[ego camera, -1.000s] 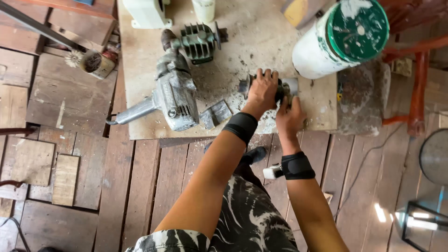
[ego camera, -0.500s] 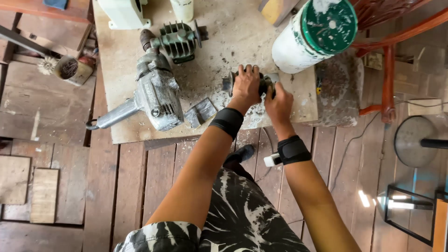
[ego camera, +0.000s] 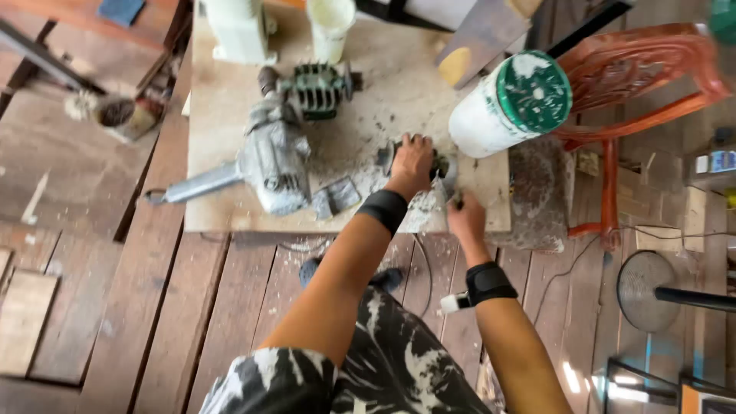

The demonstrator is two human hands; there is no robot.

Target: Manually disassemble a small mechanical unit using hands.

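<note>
Nearest: patterned shorts, plank floor. 2 black wristbands, 1 per forearm. Right hand sits at the board's near edge, fingers curled on a small object; what it is cannot be told. Left hand lies further in, closed over a dark metal part on the board. Left of it: small grey block, then grey motor housing with finned cylinder. Just beyond the hands stands a white bucket with green lid. Far right: red plastic chair.
</note>
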